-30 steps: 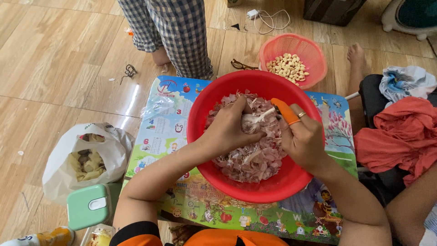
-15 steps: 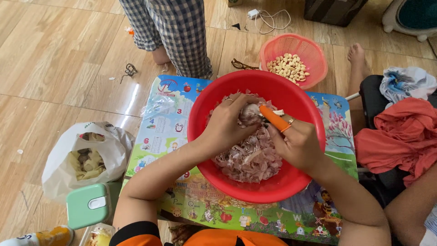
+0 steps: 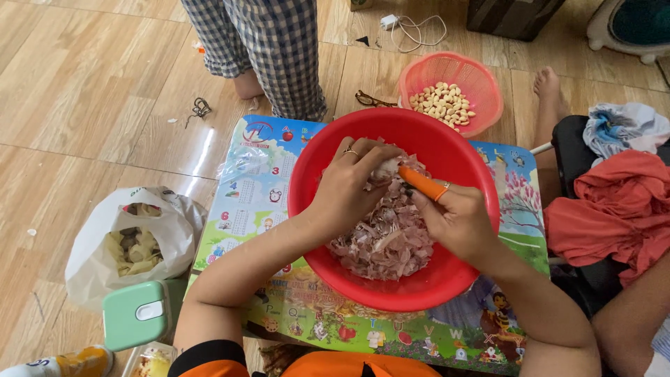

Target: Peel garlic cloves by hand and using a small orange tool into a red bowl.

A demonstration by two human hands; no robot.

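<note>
Two hands over the big red bowl [image 3: 447, 167], close together but not touching. Left hand [image 3: 349, 188] curled around a small pale garlic clove [image 3: 386, 167], pinching it at the fingertips. Right hand [image 3: 457, 220] wrapped tight on a small knife with an orange handle [image 3: 422, 183], blade end pointing at the clove. Clove right between the two hands, just above the heap of pinkish peels [image 3: 387, 241] filling the bowl.

Could slip and nick a left finger, because the blade sits so near the fingertips and the clove looks small and smooth. Could drop the clove into the peels and lose it there. Could tip the bowl with a hard push on its rim, since it sits on a little picture worktop [image 3: 251, 195].

Both wrists bent down into the bowl, elbows out wide, forearms coming in from below. Left knuckles up, a ring showing on one finger.

Past the hands, a pink basket [image 3: 481, 84] with peeled cloves. Out by the left elbow, a white bag of scraps [image 3: 91, 244] on the floor
</note>
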